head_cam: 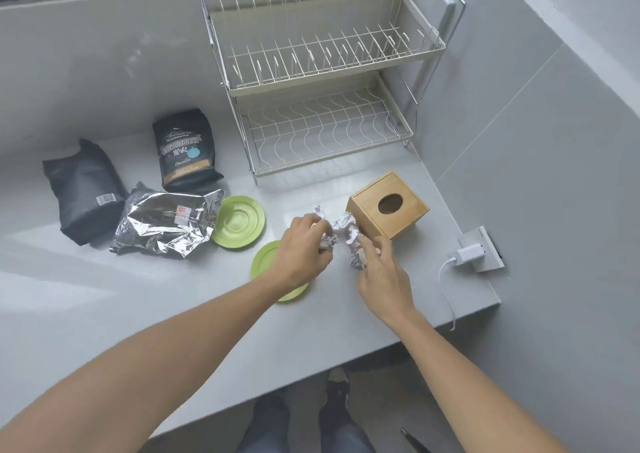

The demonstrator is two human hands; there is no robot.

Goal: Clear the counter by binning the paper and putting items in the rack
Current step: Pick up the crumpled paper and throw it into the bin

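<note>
Crumpled paper (341, 233) between both hands, left hand (303, 248) pinching one wad, right hand (379, 272) gripping another, beside wooden box (388, 205)

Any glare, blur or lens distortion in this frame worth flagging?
Head view: wide-angle bending bows the rack uprights and counter edge; daylight patches glare on the counter; the foil bag reflects brightly; both hands and the crumpled paper look slightly soft.

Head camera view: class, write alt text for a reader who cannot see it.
Two bare hands, left hand and right hand, gather crumpled paper on a grey counter beside a wooden tissue box. Two green plates, three bags and an empty two-tier dish rack sit nearby.
</note>
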